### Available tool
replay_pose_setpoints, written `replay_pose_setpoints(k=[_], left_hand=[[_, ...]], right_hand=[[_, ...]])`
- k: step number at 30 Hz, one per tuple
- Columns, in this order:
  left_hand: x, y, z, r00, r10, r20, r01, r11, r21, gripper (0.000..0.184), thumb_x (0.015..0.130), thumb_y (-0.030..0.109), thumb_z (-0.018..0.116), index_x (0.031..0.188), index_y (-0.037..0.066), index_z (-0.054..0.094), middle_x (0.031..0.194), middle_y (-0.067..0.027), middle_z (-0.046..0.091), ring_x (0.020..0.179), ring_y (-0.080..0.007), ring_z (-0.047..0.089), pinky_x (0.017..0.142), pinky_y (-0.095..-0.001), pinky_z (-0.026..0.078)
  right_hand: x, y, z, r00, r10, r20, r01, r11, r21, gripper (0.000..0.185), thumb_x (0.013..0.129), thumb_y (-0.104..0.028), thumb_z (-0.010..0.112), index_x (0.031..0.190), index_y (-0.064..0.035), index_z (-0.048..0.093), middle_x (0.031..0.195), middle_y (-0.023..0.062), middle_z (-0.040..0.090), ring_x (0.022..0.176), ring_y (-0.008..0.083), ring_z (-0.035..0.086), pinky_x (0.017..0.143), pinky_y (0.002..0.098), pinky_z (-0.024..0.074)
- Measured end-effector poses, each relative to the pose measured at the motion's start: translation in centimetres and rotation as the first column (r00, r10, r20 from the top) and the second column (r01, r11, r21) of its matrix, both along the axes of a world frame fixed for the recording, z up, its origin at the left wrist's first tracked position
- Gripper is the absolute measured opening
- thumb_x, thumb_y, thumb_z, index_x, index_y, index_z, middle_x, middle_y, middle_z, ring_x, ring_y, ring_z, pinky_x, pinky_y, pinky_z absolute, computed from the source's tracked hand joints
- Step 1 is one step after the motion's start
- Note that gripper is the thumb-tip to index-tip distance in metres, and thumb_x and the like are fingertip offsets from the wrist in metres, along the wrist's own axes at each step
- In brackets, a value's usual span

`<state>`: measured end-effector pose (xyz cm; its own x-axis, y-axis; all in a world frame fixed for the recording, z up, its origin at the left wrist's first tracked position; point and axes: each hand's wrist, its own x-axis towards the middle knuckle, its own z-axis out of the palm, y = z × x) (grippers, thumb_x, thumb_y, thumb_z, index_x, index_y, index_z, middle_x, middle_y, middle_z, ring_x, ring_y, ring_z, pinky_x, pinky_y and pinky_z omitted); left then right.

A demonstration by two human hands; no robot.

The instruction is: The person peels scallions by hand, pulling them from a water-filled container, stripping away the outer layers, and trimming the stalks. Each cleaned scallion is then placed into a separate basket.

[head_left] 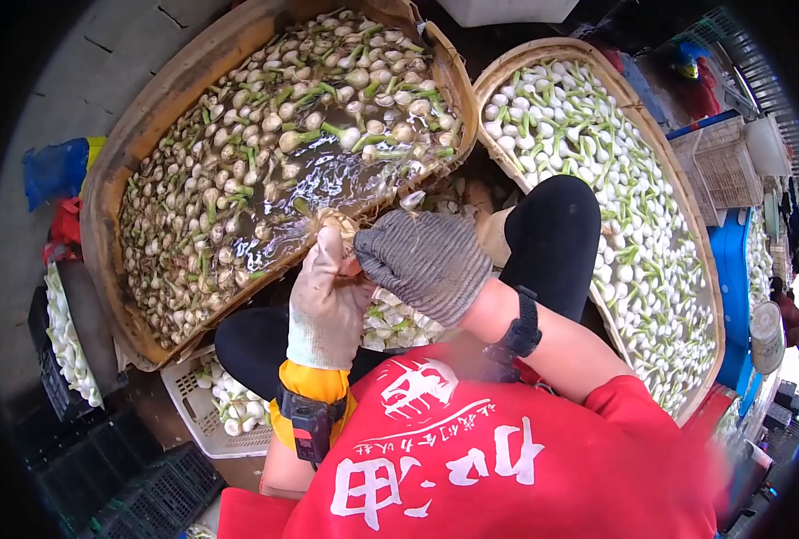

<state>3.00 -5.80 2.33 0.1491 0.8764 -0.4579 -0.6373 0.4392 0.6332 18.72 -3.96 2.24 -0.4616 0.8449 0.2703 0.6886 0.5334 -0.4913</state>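
My left hand [329, 301], in a pale glove with a yellow cuff, grips a garlic bulb [338, 222] over the near rim of a large tub. The bulb's rooty, brownish side faces up. My right hand [428, 260], in a grey striped glove, is closed with its fingertips against the same bulb. Its fingers hide part of the bulb and anything else inside the grip. Just beyond the hands, the large brown tub [105, 225] holds unpeeled bulbs with green stems in murky water. Pale bulbs and peelings [399, 325] lie below the hands, between my knees.
On the right, a second large tub [489, 85] contains white peeled bulbs with green stems. A white plastic basket [188, 395] with peeled bulbs stands by my left knee. Dark crates [161, 494] are at lower left. A blue container [732, 260] and a stacked basket [718, 166] stand far right.
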Motion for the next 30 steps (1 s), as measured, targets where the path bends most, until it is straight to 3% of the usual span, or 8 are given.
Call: replay_pose_setpoints(k=[11, 12, 15, 16, 18, 20, 23, 30], left_hand=[[-0.4, -3.2, 4.4, 0.979, -0.183, 0.095, 0.174, 0.98, 0.098, 0.041, 0.103, 0.032, 0.045, 0.121, -0.004, 0.05, 0.12, -0.0124, 0.061, 0.108, -0.02, 0.061, 0.092, -0.0343, 0.051], [-0.8, -3.1, 3.6, 0.798, -0.237, -0.555, 0.463, 0.83, 0.312, 0.04, 0.104, 0.031, 0.042, 0.122, -0.004, 0.049, 0.124, -0.0142, 0.059, 0.11, -0.0219, 0.06, 0.093, -0.0352, 0.051], [-2.0, -3.0, 1.3, 0.403, 0.039, -0.914, 0.68, 0.656, 0.328, 0.034, 0.104, 0.025, 0.041, 0.12, -0.004, 0.049, 0.134, -0.0155, 0.052, 0.114, -0.0244, 0.057, 0.096, -0.0367, 0.049], [-1.3, -2.9, 1.9, 0.905, -0.156, -0.397, 0.319, 0.865, 0.387, 0.032, 0.103, 0.026, 0.044, 0.121, 0.0, 0.051, 0.129, -0.0094, 0.055, 0.112, -0.0192, 0.055, 0.094, -0.0327, 0.046], [-0.8, -3.0, 1.7, 0.934, -0.059, 0.352, 0.015, 0.992, 0.126, 0.032, 0.102, 0.028, 0.047, 0.123, 0.004, 0.053, 0.125, -0.0033, 0.059, 0.11, -0.0141, 0.053, 0.092, -0.0288, 0.042], [-0.7, -3.4, 0.8, 0.421, 0.204, -0.884, 0.513, 0.75, 0.417, 0.03, 0.096, 0.023, 0.056, 0.119, 0.003, 0.054, 0.114, -0.0073, 0.062, 0.101, -0.0232, 0.059, 0.093, -0.0326, 0.045], [0.2, -3.6, 1.5, -0.25, 0.47, -0.846, 0.717, 0.677, 0.164, 0.04, 0.085, 0.015, 0.069, 0.119, 0.001, 0.052, 0.092, -0.009, 0.065, 0.089, -0.025, 0.064, 0.086, -0.0336, 0.05], [1.1, -3.5, 3.0, 0.072, 0.259, -0.963, 0.492, 0.831, 0.26, 0.049, 0.073, 0.008, 0.078, 0.112, 0.002, 0.049, 0.095, -0.0099, 0.066, 0.082, -0.0279, 0.066, 0.076, -0.0322, 0.052]], right_hand=[[3.5, 3.8, 1.7, 0.856, -0.432, -0.283, 0.455, 0.89, 0.016, 0.01, 0.085, -0.019, 0.065, 0.084, -0.0094, 0.066, 0.08, 0.0109, 0.065, 0.074, 0.0296, 0.065, 0.065, 0.0383, 0.0514], [5.1, 5.0, 1.3, 0.849, -0.438, -0.297, 0.453, 0.891, -0.018, 0.012, 0.086, -0.021, 0.065, 0.087, -0.0089, 0.067, 0.08, 0.0114, 0.065, 0.073, 0.0289, 0.065, 0.066, 0.0372, 0.0513], [4.5, 2.7, 1.1, 0.949, -0.143, -0.281, 0.189, 0.972, 0.143, 0.024, 0.085, -0.03, 0.069, 0.097, -0.0089, 0.07, 0.087, 0.0097, 0.065, 0.081, 0.0274, 0.063, 0.072, 0.0348, 0.0505], [2.8, 1.1, 1.7, 0.958, -0.06, -0.281, 0.108, 0.981, 0.158, 0.022, 0.086, -0.027, 0.067, 0.1, -0.0111, 0.071, 0.091, 0.0067, 0.065, 0.086, 0.0272, 0.062, 0.074, 0.0357, 0.0503], [1.0, -1.6, 1.5, 0.985, -0.023, -0.172, 0.061, 0.973, 0.222, 0.024, 0.084, -0.024, 0.066, 0.104, -0.0139, 0.071, 0.092, 0.0043, 0.066, 0.088, 0.0267, 0.062, 0.074, 0.037, 0.0504], [0.7, -2.2, 0.0, 0.994, -0.007, -0.11, 0.032, 0.974, 0.224, 0.026, 0.082, -0.024, 0.066, 0.106, -0.0147, 0.071, 0.094, 0.0039, 0.066, 0.088, 0.0263, 0.062, 0.073, 0.0377, 0.0504], [0.5, -2.3, -0.7, 0.989, 0.013, -0.149, 0.027, 0.965, 0.263, 0.029, 0.078, -0.025, 0.068, 0.104, -0.0155, 0.072, 0.093, 0.0043, 0.066, 0.083, 0.0265, 0.062, 0.07, 0.0392, 0.0498], [0.3, -1.9, 0.4, 0.967, -0.162, -0.195, 0.157, 0.987, -0.042, 0.015, 0.075, -0.022, 0.069, 0.082, -0.01, 0.067, 0.082, 0.0079, 0.064, 0.078, 0.0287, 0.062, 0.068, 0.0403, 0.0491]])
